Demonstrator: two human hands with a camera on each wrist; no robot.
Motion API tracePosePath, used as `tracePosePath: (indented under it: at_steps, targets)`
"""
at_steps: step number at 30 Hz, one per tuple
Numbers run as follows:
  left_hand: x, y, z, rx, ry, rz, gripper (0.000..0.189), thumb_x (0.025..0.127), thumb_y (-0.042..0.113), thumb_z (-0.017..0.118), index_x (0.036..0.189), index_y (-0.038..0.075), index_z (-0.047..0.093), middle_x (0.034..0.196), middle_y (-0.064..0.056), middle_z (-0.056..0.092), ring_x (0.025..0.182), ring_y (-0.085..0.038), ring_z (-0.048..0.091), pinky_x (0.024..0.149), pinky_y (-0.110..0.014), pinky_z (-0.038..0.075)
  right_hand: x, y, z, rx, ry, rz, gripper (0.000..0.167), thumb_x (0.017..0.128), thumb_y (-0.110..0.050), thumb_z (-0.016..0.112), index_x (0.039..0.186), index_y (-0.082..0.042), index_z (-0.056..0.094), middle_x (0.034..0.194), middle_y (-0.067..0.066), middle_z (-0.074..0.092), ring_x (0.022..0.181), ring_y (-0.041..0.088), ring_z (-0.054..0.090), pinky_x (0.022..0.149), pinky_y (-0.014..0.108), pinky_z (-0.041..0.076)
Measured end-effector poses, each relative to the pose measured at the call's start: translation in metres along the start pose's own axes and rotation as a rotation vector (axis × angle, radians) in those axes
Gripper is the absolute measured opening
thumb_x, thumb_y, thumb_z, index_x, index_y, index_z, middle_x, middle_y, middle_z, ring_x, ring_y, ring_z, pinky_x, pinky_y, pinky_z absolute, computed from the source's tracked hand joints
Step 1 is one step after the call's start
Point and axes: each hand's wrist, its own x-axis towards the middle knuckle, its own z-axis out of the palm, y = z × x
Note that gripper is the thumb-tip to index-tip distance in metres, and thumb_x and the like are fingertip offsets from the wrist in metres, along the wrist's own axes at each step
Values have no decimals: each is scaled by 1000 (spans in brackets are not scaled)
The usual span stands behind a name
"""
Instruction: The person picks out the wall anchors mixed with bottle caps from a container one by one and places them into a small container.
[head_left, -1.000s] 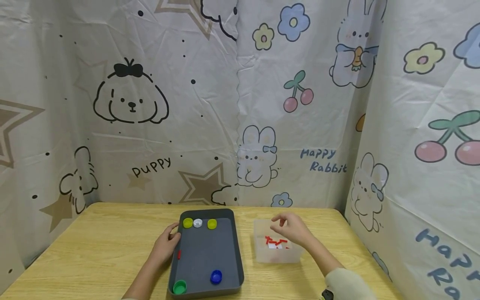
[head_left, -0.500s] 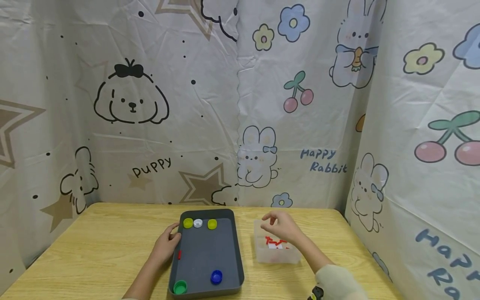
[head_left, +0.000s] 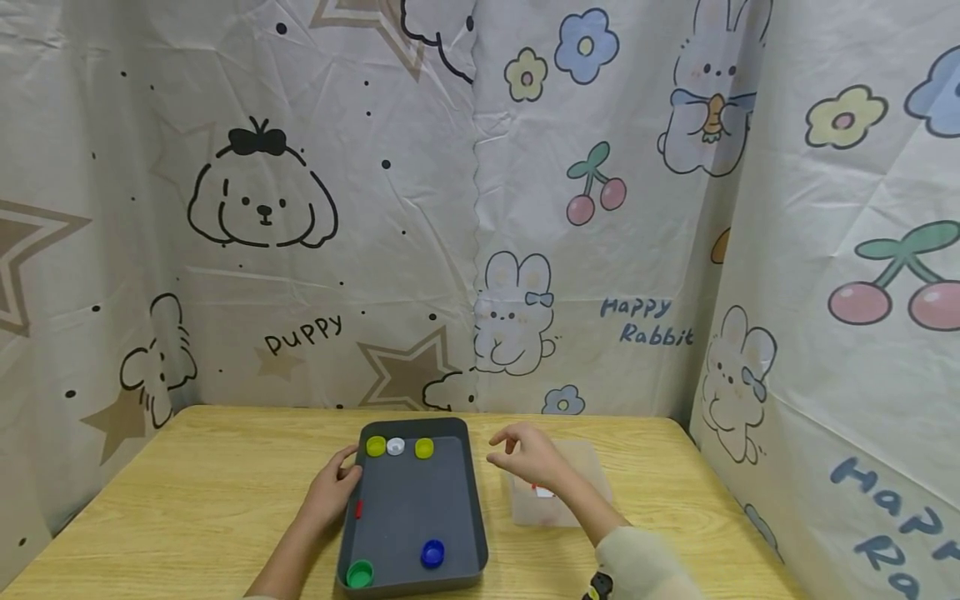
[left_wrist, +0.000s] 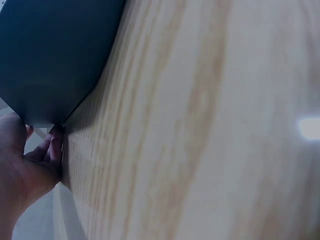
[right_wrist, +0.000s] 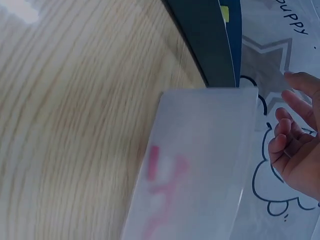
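My left hand [head_left: 330, 492] holds the left side of a dark grey tray [head_left: 420, 508], thumb at the rim. In the left wrist view its fingers [left_wrist: 52, 147] bend against the tray's outer wall. My right hand [head_left: 528, 457] hovers between the tray and a translucent plastic box [head_left: 596, 467]; its fingers are loosely bent with nothing visible between them. In the tray lie yellow caps [head_left: 424, 448], a white cap [head_left: 395, 447], a blue cap [head_left: 432, 553], a green cap [head_left: 360, 573] and a small red stick [head_left: 359, 509]. My right hand and forearm hide much of the box's contents.
Through the box wall, blurred red sticks [right_wrist: 154, 162] show in the right wrist view. The wooden table [head_left: 225, 467] ends at a printed curtain [head_left: 405, 275] at the back and sides. The box stands just right of the tray.
My right hand has moved left from over the box toward the tray's right rim, its forearm now covering more of the box. My left hand and the tray stay put.
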Motion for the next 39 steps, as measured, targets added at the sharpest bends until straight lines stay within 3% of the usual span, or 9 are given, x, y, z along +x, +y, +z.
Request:
tracePosePath:
  at_steps: [5, 16, 24, 30, 39]
  targets:
    - [1, -2, 0, 4, 0, -5, 47, 97, 20, 44, 140, 4, 38, 107, -20, 62, 91, -23, 60, 76, -34, 47, 4, -7, 13, -14, -21, -41, 23, 82, -24, 68, 99, -8, 69, 79, 1, 56, 78, 15, 49, 61, 25, 39]
    - [1, -3, 0, 1, 0, -6, 48, 97, 22, 45, 141, 5, 38, 106, -19, 61, 89, -21, 59, 73, -32, 47, 12, -27, 35, 2, -69, -91, 21, 83, -24, 68, 99, -11, 70, 81, 4, 58, 80, 14, 50, 61, 24, 40]
    - [1, -5, 1, -9, 10, 8, 47, 97, 23, 45, 139, 5, 39, 104, -18, 62, 85, -18, 59, 70, -29, 46, 18, -36, 57, -12, -105, -85, 23, 81, -26, 71, 99, -11, 70, 73, -4, 52, 66, 6, 44, 56, 20, 39]
    - [0, -1, 0, -11, -6, -11, 47, 97, 21, 44, 141, 5, 37, 108, -21, 61, 89, -21, 60, 73, -32, 47, 17, -46, 69, -13, -121, -84, 28, 79, -25, 72, 100, -7, 70, 78, -1, 54, 66, 4, 43, 58, 19, 39]
    - [0, -2, 0, -16, -6, -5, 47, 97, 20, 44, 141, 4, 37, 110, -22, 61, 93, -24, 60, 79, -37, 48, 22, -58, 84, -5, -168, -53, 28, 79, -27, 73, 101, -10, 71, 80, -1, 57, 69, 3, 47, 61, 19, 40]
